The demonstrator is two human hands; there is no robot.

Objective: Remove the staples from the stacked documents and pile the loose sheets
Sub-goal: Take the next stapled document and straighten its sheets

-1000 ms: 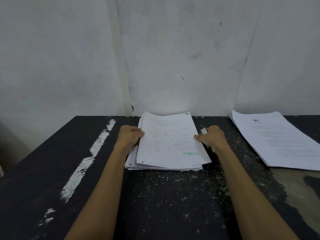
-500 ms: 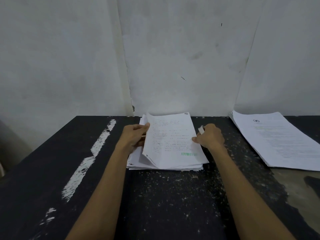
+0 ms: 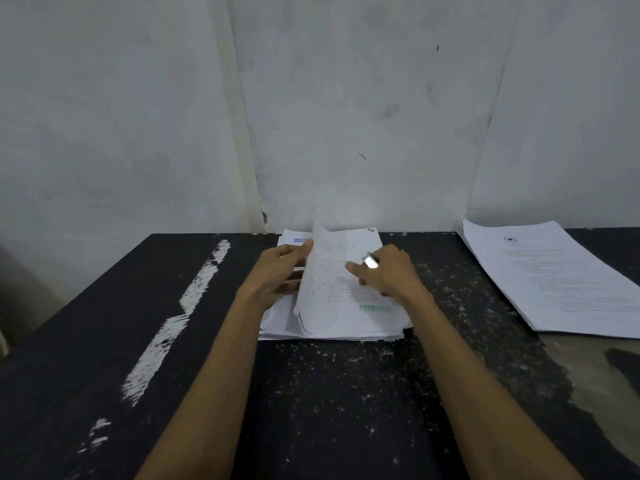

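A stack of white stapled documents [image 3: 332, 332] lies at the middle of the black table, near the wall. The top document [image 3: 332, 289], printed with text and a green stamp, is folded up along its left edge. My left hand [image 3: 280, 271] lifts that left edge with its fingertips. My right hand [image 3: 384, 271] rests on the top document and grips a small silver staple remover [image 3: 370, 260], its index finger on the paper. A blue stamp [image 3: 299, 240] shows on the sheet uncovered below.
A second pile of white sheets [image 3: 561, 282] lies at the table's far right. The black tabletop [image 3: 329, 393] is speckled with white flecks and has a white paint streak [image 3: 180, 313] on the left. A grey wall stands right behind the table.
My left hand has raised the top document's left edge higher, folding it rightward and exposing the sheet below. My right hand has slid left onto the page with the staple remover.
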